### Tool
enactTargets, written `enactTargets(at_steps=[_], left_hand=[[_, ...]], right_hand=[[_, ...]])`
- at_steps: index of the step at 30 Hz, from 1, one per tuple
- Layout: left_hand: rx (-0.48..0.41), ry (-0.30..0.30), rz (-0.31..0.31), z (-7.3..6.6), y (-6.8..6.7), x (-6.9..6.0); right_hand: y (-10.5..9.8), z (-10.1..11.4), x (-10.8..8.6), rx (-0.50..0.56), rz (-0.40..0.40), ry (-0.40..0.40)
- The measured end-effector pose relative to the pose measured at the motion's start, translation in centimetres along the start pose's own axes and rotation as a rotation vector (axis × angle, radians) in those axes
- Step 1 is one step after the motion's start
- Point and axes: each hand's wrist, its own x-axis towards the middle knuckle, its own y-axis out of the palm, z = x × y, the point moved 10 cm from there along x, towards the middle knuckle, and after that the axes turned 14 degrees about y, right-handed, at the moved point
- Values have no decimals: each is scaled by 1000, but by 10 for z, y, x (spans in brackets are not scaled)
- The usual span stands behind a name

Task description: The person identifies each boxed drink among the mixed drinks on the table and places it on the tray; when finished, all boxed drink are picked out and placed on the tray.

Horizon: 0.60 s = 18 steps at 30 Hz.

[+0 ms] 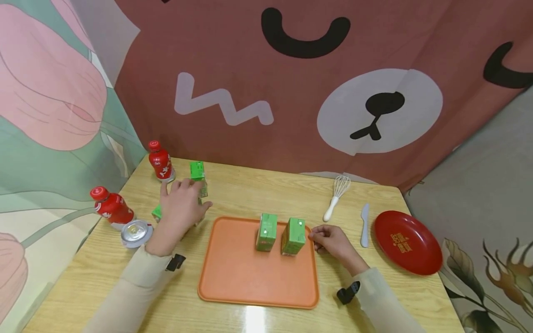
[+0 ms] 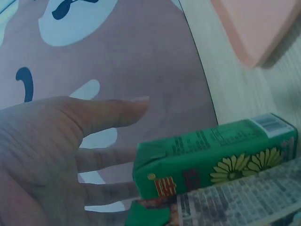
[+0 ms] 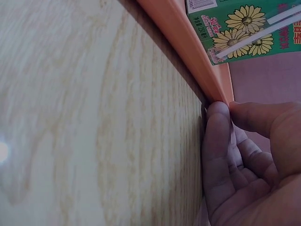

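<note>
An orange tray lies on the table with two green cartons upright on its right half. My right hand pinches the tray's right rim between thumb and fingers, as the right wrist view shows at the rim. Left of the tray my left hand hovers over more green cartons, partly hidden beneath it; one stands beyond its fingers. In the left wrist view the fingers of the left hand are spread beside a green carton, holding nothing visible.
Two red bottles and a silver-topped can are at the left. On the right lie a whisk, a pale knife and a red plate. A fabric backdrop borders the table's far edge.
</note>
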Motion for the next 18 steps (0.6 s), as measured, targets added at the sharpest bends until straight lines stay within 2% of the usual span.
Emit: enactTargets(at_steps=[5,8,13,18], left_hand=[[16,-29,36,7,2,-4],[37,-20,55,7,4,-5],[30,39,50,4,6,-2],[-34,121,62,-2,9,2]], right_hand=[[0,-1,0,4,2,5],[0,-1,0,4,0,9],[0,0,0,12,5,5],[0,-1,1,13,7,-2]])
